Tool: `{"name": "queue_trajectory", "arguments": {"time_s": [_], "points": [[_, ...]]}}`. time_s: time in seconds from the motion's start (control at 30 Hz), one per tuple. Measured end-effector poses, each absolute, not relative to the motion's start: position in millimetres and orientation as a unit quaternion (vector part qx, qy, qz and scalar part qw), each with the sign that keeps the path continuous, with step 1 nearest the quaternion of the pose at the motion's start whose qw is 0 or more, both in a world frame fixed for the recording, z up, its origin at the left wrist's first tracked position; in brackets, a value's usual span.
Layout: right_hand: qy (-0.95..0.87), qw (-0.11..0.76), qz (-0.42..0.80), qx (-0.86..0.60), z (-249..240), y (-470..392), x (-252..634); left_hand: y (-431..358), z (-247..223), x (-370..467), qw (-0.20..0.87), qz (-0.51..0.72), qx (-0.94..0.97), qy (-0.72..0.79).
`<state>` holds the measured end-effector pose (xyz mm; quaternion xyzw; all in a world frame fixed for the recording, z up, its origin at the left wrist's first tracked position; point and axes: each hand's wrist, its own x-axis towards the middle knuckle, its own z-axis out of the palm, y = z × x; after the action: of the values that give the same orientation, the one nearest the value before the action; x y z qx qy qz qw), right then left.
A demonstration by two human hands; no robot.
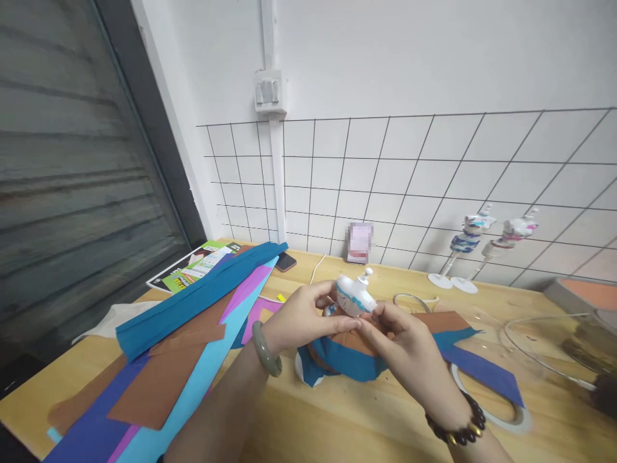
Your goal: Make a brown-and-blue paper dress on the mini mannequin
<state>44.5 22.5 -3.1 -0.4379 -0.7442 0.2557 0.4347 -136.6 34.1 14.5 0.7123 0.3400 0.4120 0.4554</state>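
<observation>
A miniature dress form point(354, 294) with a white, blue-marked torso and a knobbed neck tilts between my hands. Around its lower part hangs a brown-and-teal skirt piece point(354, 357), its teal band at the bottom. My left hand point(313, 315) closes round the form's left side, thumb across the front at the waist. My right hand point(402, 337) pinches the skirt's upper edge at the right side of the waist. Both thumb tips nearly meet at the front. The form's stand is hidden below the skirt.
Long teal point(202, 296), brown and light blue sheets overlap on the left, beside magazines point(193, 263). Phones stand point(359, 243) and lie point(285, 262) by the wall. Two dress forms point(466, 241) stand back right. A tape roll point(518, 421) lies under a dark blue strip point(486, 373).
</observation>
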Motion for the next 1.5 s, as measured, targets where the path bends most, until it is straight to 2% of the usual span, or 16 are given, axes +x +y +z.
{"name": "queue_trajectory", "arguments": {"time_s": [0.43,0.73,1.13,1.5], "points": [[-0.774,0.396,0.291,-0.399,5,23,48,37,18,-142,0.415,0.411,0.73,0.355],[-0.769,0.413,0.266,-0.41,1,22,46,29,27,-141,0.4,0.392,0.74,0.373],[-0.746,0.432,0.256,-0.438,4,22,44,30,23,-139,0.436,0.381,0.731,0.362],[-0.778,0.401,0.243,-0.418,4,23,51,33,22,-141,0.476,0.387,0.713,0.34]]}}
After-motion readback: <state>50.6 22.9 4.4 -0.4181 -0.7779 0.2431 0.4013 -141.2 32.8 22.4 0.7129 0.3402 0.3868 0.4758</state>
